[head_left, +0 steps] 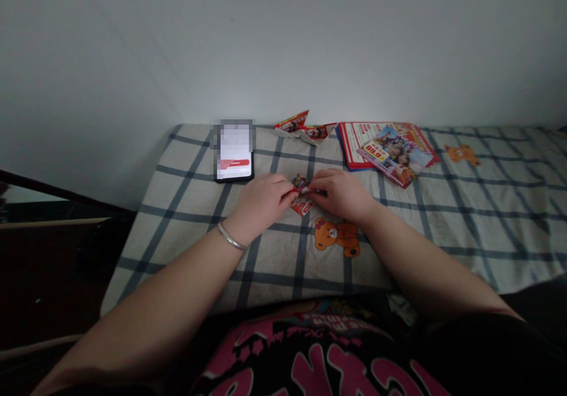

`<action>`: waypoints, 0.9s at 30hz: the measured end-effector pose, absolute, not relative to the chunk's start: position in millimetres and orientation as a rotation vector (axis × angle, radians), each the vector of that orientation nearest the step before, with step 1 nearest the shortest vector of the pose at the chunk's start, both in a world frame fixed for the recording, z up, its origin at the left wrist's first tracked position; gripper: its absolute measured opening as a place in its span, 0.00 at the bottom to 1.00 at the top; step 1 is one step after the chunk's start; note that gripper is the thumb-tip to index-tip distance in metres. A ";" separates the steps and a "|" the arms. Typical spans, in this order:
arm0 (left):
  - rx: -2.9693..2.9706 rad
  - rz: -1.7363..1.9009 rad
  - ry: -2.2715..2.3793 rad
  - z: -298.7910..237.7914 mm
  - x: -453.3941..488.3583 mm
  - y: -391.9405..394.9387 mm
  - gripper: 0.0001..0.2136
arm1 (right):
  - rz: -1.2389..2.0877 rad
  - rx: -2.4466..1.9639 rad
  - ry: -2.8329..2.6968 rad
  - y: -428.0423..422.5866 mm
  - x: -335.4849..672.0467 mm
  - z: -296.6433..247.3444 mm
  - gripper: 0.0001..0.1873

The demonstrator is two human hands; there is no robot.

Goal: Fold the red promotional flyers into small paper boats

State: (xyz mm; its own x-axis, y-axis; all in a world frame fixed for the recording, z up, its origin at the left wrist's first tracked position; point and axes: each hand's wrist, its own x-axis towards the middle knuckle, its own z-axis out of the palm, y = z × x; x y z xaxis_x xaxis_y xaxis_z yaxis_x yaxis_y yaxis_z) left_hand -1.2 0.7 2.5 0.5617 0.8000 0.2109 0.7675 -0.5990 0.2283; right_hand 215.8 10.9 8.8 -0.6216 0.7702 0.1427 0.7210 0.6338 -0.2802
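A small piece of folded printed paper (302,207), red with a colourful picture, is pinched between my two hands at the middle of the cloth. My left hand (264,202), with a silver bangle (231,236) on its wrist, grips the paper's left side between thumb and fingers. On the paper's right side, my right hand (341,194) is closed the same way. The fingers cover part of the paper, so its full shape is hidden. Just behind the hands, against the wall, stands a folded paper shape (315,135) in red and white print.
A phone (235,148) with a lit screen lies left of the hands. On the right rests a stack of printed leaflets (354,142), with a loose leaflet (401,156) on top. The checked cloth (186,218) ends at a left edge; a wall (283,47) rises behind.
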 end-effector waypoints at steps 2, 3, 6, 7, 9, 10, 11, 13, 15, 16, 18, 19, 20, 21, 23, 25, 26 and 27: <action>2.573 0.480 1.381 -0.5 -0.6 6.4 0.12 | 0.282 -1.259 -2.607 10.7 216.6 10.5 0.11; 2.525 0.486 1.390 -1.4 -1.0 9.2 0.12 | 0.286 -1.287 -2.603 10.5 217.2 11.5 0.10; 2.430 0.509 1.411 -1.9 -3.1 14.8 0.11 | 0.312 -1.379 -2.573 10.2 219.4 14.4 0.10; 2.424 0.507 1.421 -1.5 -3.5 15.4 0.11 | 0.331 -1.409 -2.559 10.5 220.4 14.9 0.10; 2.445 0.489 1.448 -0.2 -3.3 15.0 0.10 | 0.390 -1.457 -2.532 11.6 222.5 15.7 0.10; 2.464 0.476 1.462 0.4 -2.7 14.3 0.10 | 0.422 -1.475 -2.521 12.5 223.7 16.0 0.09; 2.482 0.465 1.471 1.0 -1.9 13.4 0.10 | 0.448 -1.492 -2.516 13.4 225.0 16.4 0.09; 2.504 0.448 1.485 1.8 -0.1 11.4 0.10 | 0.469 -1.549 -2.513 15.1 227.7 17.7 0.09; 2.510 0.442 1.498 1.8 1.3 9.8 0.09 | 0.470 -1.628 -2.513 16.4 230.5 19.7 0.09; 2.512 0.450 1.506 1.5 1.8 9.2 0.09 | 0.471 -1.666 -2.514 16.8 231.7 20.8 0.09; 2.516 0.471 1.522 0.5 2.4 8.3 0.09 | 0.475 -1.707 -2.531 17.3 233.9 22.9 0.09; 2.518 0.479 1.525 0.0 2.5 8.0 0.09 | 0.477 -1.711 -2.545 17.5 234.7 23.6 0.09; 2.520 0.482 1.525 -0.4 2.6 7.7 0.09 | 0.478 -1.709 -2.555 17.7 235.4 24.2 0.09; 2.520 0.481 1.526 -0.8 2.7 7.5 0.09 | 0.481 -1.701 -2.562 17.9 236.0 24.6 0.09; 2.507 0.488 1.529 -1.5 2.7 6.8 0.09 | 0.501 -1.684 -2.561 18.3 236.7 25.2 0.08; 2.476 0.510 1.533 -2.0 2.9 5.9 0.09 | 0.548 -1.678 -2.548 18.6 237.1 25.6 0.07; 2.458 0.525 1.531 -2.2 3.0 5.4 0.09 | 0.579 -1.679 -2.536 18.7 237.2 25.8 0.07; 2.444 0.539 1.530 -2.3 3.2 4.9 0.09 | 0.606 -1.687 -2.518 18.7 237.3 25.9 0.07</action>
State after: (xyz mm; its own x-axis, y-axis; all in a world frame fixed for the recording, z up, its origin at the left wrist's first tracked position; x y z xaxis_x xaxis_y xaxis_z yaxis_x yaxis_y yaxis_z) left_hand 3.2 4.9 -2.3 0.3948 0.8978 0.1951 0.8219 -0.4400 0.3617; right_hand 237.3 18.7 25.9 -0.4033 0.8987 -0.1724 0.8786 0.3276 -0.3474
